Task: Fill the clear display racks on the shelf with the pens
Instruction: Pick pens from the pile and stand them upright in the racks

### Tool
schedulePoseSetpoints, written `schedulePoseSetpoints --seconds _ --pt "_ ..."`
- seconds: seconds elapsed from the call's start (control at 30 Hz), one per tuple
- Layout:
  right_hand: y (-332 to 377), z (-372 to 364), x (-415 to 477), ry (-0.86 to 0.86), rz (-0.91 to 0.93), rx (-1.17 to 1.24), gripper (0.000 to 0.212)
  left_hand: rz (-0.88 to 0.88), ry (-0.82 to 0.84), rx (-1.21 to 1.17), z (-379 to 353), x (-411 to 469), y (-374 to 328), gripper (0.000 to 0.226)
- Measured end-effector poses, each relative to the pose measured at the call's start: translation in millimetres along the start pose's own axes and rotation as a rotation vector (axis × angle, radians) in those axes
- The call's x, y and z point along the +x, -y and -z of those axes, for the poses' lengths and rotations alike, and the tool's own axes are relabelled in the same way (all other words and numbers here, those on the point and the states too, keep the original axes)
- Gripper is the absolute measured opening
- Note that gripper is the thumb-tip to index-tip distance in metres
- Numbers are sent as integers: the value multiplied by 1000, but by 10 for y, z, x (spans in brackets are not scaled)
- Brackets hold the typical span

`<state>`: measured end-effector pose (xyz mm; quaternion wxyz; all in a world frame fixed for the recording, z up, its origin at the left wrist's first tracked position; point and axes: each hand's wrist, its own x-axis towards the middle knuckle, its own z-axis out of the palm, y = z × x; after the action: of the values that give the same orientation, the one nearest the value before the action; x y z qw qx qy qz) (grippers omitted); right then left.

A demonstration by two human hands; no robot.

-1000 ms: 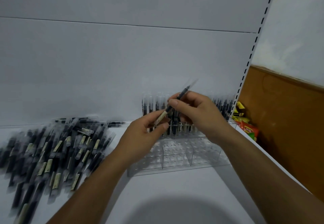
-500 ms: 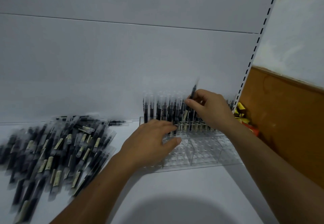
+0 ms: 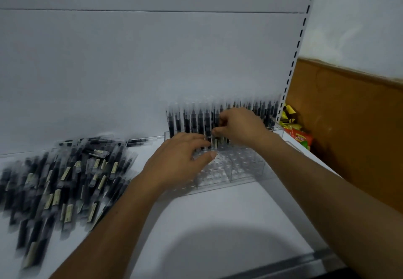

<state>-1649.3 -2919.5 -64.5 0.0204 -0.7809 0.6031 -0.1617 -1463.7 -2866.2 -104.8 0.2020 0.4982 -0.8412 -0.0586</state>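
Lowered since half a second ago, the right hand (image 3: 239,126) is now seen down among the standing pens (image 3: 193,121), where before it was held above their tips. The pen (image 3: 215,141) pinched between its thumb and curled fingers has been carried down with it and appears to be partly sunk into a slot of the rack (image 3: 244,169). The left hand (image 3: 181,161) has been kept on the rack's near left part, fingers straight and relaxed, gripping nothing; it has hardly shifted.

From this it is judged that one more pen is being seated and that the release has not yet been made. The back rows are filled, while the front cells are seen bare, so much of the task is judged to remain. A large pile (image 3: 65,169) of loose pens is left on the shelf (image 3: 207,224), well apart from the rack on its left.

Much is hard to make out. The whole view is smeared by motion, so single pens in the pile and in the rows cannot be counted. Which slot is being used cannot be told, since the pen's lower end is lost in the clear walls and behind the left fingertips. Whether it has reached the bottom is not shown. The rack's left wall is covered by the left hand. Some coloured packets (image 3: 299,137) are only partly seen past the shelf's right edge.
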Motion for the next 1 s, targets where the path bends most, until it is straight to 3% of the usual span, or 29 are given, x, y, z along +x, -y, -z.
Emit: schedulePoseSetpoints --seconds 0.63,0.83,1.0 --pt "167 310 -272 41 9 54 30 3 -72 28 269 -91 -109 45" --pt "757 227 -353 45 135 118 25 213 -208 14 664 -676 298 37" --pt "1454 -87 -529 81 380 277 29 481 -350 74 908 -1463 727 34"
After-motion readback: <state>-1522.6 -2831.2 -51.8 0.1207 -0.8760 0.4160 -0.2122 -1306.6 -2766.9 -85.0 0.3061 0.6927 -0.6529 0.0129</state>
